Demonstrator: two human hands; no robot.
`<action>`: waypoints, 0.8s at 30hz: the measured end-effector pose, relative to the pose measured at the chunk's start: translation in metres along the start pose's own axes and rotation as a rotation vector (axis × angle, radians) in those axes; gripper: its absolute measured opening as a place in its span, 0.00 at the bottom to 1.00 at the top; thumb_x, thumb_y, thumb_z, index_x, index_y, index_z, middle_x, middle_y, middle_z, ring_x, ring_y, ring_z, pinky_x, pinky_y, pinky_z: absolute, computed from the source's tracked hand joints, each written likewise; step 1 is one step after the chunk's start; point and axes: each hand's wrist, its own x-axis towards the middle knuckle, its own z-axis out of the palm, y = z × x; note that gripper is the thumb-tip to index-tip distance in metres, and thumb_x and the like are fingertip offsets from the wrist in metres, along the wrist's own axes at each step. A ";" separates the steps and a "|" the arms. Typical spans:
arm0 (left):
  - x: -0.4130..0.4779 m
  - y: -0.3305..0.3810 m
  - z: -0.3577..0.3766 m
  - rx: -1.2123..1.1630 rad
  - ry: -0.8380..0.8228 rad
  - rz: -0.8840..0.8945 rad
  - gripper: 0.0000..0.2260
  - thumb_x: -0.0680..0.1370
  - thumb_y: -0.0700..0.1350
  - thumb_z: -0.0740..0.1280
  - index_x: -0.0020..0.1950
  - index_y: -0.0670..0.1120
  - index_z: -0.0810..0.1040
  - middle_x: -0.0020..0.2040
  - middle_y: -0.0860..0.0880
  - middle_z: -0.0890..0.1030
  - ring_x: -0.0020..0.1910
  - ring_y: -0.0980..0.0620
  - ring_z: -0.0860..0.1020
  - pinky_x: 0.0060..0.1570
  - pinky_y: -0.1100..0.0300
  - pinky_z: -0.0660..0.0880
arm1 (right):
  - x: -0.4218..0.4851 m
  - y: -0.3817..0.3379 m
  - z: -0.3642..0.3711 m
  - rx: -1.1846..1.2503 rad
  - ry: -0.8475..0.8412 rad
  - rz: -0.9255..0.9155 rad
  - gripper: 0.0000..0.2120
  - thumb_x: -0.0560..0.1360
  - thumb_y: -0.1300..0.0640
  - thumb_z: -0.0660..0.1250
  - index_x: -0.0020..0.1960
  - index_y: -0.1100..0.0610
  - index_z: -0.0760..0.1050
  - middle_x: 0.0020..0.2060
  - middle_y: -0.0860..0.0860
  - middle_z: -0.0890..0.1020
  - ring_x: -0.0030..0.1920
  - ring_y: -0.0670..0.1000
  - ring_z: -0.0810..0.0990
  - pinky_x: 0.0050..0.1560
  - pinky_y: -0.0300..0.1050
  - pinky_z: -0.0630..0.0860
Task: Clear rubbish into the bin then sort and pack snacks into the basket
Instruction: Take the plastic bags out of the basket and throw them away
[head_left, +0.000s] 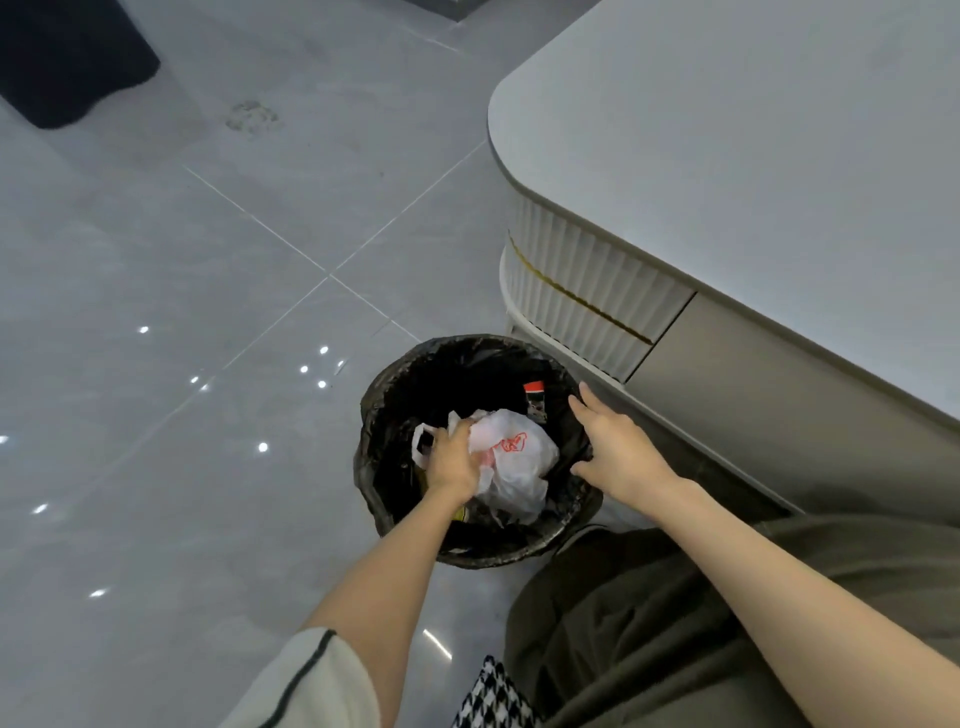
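Two hands at the bin (467, 344): left hand (453, 460) clenches the bag (519, 457), already inside the bin at its middle, likely pressing it down to make room; right hand (615, 449), flat and empty, lies at the right rim, apparently steadying the liner (364, 467).

No legible text is showing. Inside the bin (470, 343), the white plastic bag (514, 457) is carrying a red printed mark, blurred beyond reading. The red-topped packet (535, 396) by the bin's far wall is showing print too small to read.
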 end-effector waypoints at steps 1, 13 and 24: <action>0.002 -0.002 0.005 -0.004 -0.052 -0.019 0.25 0.79 0.43 0.63 0.76 0.50 0.60 0.74 0.39 0.61 0.68 0.40 0.68 0.60 0.52 0.70 | 0.001 0.000 0.000 -0.011 0.000 0.004 0.42 0.73 0.61 0.72 0.79 0.56 0.50 0.78 0.51 0.46 0.73 0.58 0.64 0.68 0.49 0.69; 0.000 0.007 -0.010 0.027 -0.222 -0.176 0.37 0.76 0.58 0.65 0.78 0.59 0.46 0.77 0.40 0.44 0.75 0.37 0.46 0.72 0.43 0.54 | 0.000 0.005 0.002 0.079 0.014 0.011 0.39 0.72 0.61 0.72 0.78 0.53 0.55 0.78 0.49 0.49 0.74 0.56 0.63 0.69 0.52 0.67; -0.053 0.029 -0.074 0.149 -0.040 0.140 0.32 0.79 0.55 0.63 0.79 0.56 0.52 0.79 0.41 0.48 0.77 0.38 0.46 0.74 0.40 0.47 | -0.038 -0.012 -0.020 0.034 0.202 -0.055 0.28 0.76 0.55 0.68 0.73 0.49 0.64 0.74 0.48 0.63 0.70 0.53 0.68 0.62 0.52 0.74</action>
